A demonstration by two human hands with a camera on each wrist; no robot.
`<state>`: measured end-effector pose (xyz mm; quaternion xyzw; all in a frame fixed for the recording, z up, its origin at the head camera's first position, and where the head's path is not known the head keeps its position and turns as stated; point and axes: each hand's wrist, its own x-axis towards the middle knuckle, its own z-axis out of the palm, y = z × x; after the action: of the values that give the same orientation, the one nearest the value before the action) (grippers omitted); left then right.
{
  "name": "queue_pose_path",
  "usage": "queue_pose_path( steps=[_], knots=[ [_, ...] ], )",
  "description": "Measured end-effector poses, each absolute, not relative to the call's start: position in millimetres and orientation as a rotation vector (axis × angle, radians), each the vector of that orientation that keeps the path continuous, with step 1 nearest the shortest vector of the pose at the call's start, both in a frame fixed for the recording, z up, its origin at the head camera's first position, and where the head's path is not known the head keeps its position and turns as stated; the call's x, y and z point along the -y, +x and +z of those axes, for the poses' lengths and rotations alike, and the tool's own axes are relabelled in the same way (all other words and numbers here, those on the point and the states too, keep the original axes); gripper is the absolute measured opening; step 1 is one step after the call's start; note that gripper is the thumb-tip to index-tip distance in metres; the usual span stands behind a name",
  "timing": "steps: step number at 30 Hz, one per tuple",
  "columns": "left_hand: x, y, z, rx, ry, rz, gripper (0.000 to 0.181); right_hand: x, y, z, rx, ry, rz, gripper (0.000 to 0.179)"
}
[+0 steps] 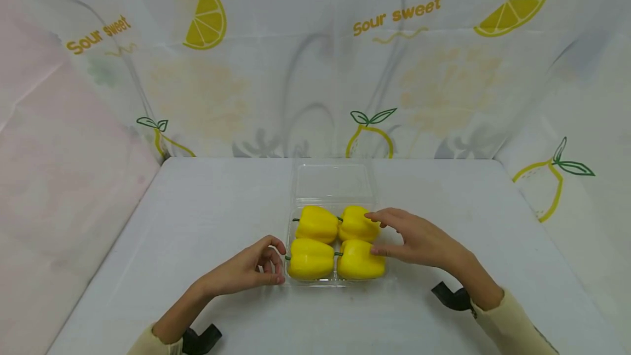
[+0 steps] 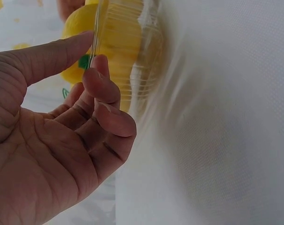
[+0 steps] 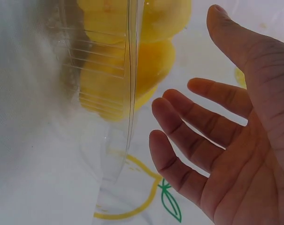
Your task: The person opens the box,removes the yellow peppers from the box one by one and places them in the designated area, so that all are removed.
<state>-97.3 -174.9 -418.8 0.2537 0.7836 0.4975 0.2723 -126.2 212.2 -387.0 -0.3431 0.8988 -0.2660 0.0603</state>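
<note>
Yellow bell peppers (image 1: 310,259) with green stems sit in two rows inside a clear plastic clamshell box (image 1: 340,283). Its lid (image 1: 333,181) is folded back, away from the person. My left hand (image 1: 256,267) is at the box's left side, fingers loosely bent and thumb apart from them. In the left wrist view, the thumb tip and fingertips are right at the box rim (image 2: 95,28). My right hand (image 1: 419,237) is at the right side, fingers spread, its fingertips overlapping the right-hand peppers in the head view. From the right wrist, nothing shows between its fingers.
A white cloth-covered table (image 1: 222,201) lies under the box. Behind it hangs a printed curtain (image 1: 305,70) with lemon drawings, and a pinkish curtain (image 1: 64,169) borders the left. Black wrist mounts (image 1: 451,296) stick out by both sleeves.
</note>
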Motion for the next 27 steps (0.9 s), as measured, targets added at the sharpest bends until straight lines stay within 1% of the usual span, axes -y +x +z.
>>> queue_pose_path(
  steps=[7, 14, 27],
  knots=[
    [175, -98, -419, -2.099, 0.687, 1.348, 0.043, -209, -119, -389, -2.709, -1.05, -0.796, 0.07],
    [175, -98, -418, -2.096, 0.693, 1.348, 0.043, -204, -115, -390, -2.711, -1.1, -0.774, 0.068],
    [176, -98, -420, -2.085, 0.683, 1.362, 0.042, -198, -113, -397, -2.701, -1.175, -0.705, 0.073]
  ],
)
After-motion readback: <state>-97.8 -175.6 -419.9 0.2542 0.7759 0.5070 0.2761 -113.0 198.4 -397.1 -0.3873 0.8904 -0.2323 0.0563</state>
